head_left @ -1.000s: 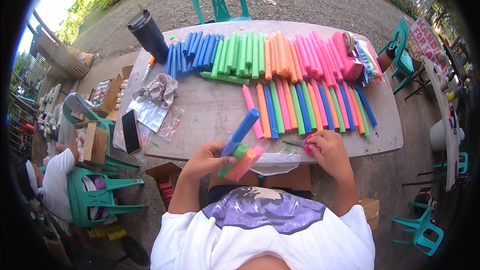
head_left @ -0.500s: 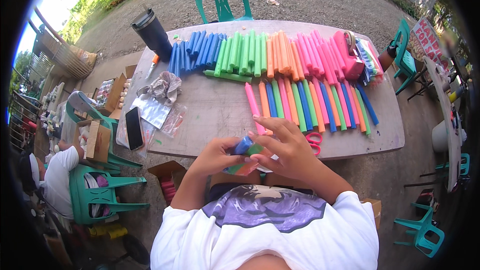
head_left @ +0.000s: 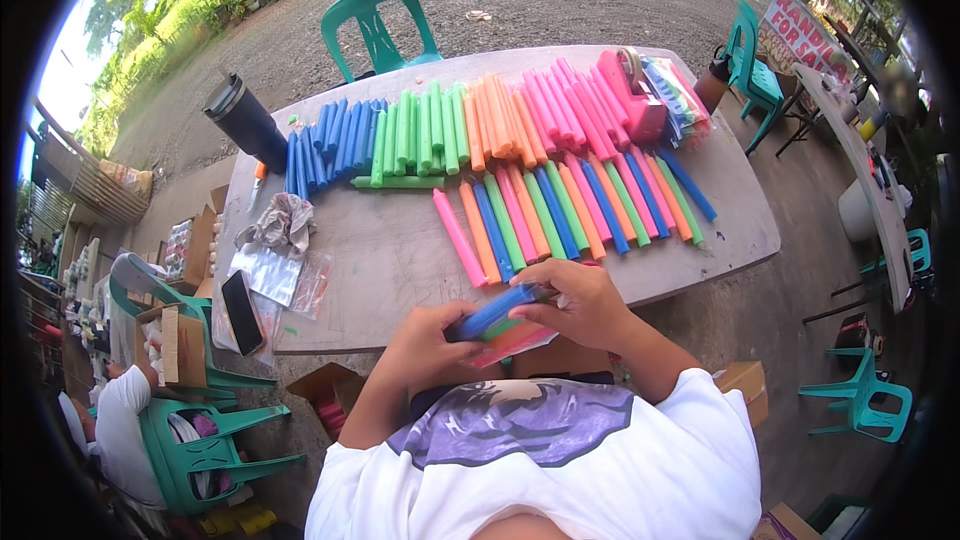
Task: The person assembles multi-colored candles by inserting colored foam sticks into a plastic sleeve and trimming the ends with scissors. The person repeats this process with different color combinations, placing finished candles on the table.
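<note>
A bundle of candles (head_left: pixel 492 316) in clear plastic, with blue on top and green and orange-pink beneath, is held over my lap at the table's near edge. My left hand (head_left: pixel 425 342) wraps its left end. Closed on the right end is my right hand (head_left: pixel 580 302), thumb along the top. Just beyond lies a slanting row of mixed-colour candles (head_left: pixel 568 208), with a pink candle (head_left: pixel 460 240) at its left end. Behind that row are piles of blue candles (head_left: pixel 335 138), green candles (head_left: pixel 422 128), orange candles (head_left: pixel 497 122) and pink candles (head_left: pixel 572 105).
On the table's left are a dark tumbler (head_left: pixel 245 120), a crumpled cloth (head_left: pixel 280 223), plastic bags (head_left: pixel 268 275) and a phone (head_left: pixel 241 312). A pink tape dispenser (head_left: pixel 638 108) stands far right. Boxes (head_left: pixel 332 392) and green chairs (head_left: pixel 375 30) surround the table; a person (head_left: pixel 130 430) sits at left.
The bundle has tilted so its blue candle side shows more, and my right hand's raised fingers have closed round its end. The whole view has shifted, with the table sitting further left.
</note>
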Demonstrator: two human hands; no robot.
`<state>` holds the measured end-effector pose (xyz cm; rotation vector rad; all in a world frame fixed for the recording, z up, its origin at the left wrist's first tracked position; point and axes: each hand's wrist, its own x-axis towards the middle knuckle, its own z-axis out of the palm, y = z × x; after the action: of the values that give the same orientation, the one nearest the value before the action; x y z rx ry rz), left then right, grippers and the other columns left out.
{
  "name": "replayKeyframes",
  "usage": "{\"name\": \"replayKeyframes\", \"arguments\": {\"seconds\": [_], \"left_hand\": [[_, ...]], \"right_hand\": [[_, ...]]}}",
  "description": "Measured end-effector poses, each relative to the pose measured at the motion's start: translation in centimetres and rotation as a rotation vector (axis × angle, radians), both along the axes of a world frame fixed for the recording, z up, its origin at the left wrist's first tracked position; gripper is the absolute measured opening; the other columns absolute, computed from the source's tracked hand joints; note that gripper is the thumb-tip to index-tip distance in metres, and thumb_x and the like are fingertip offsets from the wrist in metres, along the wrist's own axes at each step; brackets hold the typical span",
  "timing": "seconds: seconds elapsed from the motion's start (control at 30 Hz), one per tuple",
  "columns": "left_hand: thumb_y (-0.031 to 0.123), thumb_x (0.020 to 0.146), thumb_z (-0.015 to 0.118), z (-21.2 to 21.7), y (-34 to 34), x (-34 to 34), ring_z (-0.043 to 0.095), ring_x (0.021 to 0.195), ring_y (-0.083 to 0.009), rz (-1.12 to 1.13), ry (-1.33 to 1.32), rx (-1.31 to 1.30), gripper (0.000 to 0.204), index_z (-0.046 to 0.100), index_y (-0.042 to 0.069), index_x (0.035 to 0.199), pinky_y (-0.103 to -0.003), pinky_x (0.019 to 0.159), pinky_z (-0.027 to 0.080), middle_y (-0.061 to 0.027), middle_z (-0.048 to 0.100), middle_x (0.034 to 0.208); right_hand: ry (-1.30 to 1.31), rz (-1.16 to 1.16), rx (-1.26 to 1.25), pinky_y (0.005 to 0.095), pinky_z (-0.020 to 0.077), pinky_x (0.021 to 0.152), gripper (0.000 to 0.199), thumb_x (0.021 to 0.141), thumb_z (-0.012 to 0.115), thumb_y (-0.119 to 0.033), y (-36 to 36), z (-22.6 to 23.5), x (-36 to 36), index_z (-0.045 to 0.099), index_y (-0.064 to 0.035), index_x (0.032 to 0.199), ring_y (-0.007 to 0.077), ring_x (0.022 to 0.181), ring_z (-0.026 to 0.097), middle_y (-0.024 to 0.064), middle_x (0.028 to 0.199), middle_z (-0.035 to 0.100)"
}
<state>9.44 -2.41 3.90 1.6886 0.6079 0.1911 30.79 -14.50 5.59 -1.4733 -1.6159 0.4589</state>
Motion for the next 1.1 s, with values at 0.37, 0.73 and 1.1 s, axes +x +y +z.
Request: {"name": "replayKeyframes", "arguments": {"seconds": [0.37,0.73,1.1], "left_hand": [[0.02,0.087,0.073,-0.2,-0.6,2.0,0.064,0.109,-0.0215,-0.033,-0.193,0.172,0.048,0.058,0.005,0.13,-0.036,0.095,0.049,-0.0128,0.066,0.122],[0.016,0.092,0.065,-2.2,1.4,0.0,0.062,0.114,-0.028,0.138,-0.092,0.311,0.037,0.059,0.003,0.126,-0.039,0.096,0.048,-0.0153,0.064,0.123],[0.018,0.092,0.066,-2.1,1.9,-1.2,0.064,0.111,-0.0275,0.223,0.021,0.409,0.036,0.06,0.003,0.124,-0.039,0.095,0.048,-0.0146,0.066,0.119]], "right_hand": [[0.421,-0.294,-0.064,0.0214,0.0458,0.064,0.033,0.085,0.078,-0.018,-5.7,-1.4,6.8,0.063,-0.0071,0.112,0.0054,0.076,0.058,0.0014,0.091,0.065],[0.135,-1.697,0.355,0.0352,0.0496,0.082,0.034,0.094,0.067,-0.027,-13.8,-10.1,28.4,0.063,0.0037,0.107,0.0195,0.091,0.063,0.0121,0.1,0.068],[-0.38,-1.559,-0.297,0.0437,0.0414,0.1,0.037,0.092,0.063,-0.026,-9.2,-11.1,24.2,0.06,0.0018,0.116,0.0334,0.116,0.054,0.0207,0.123,0.06]]}}
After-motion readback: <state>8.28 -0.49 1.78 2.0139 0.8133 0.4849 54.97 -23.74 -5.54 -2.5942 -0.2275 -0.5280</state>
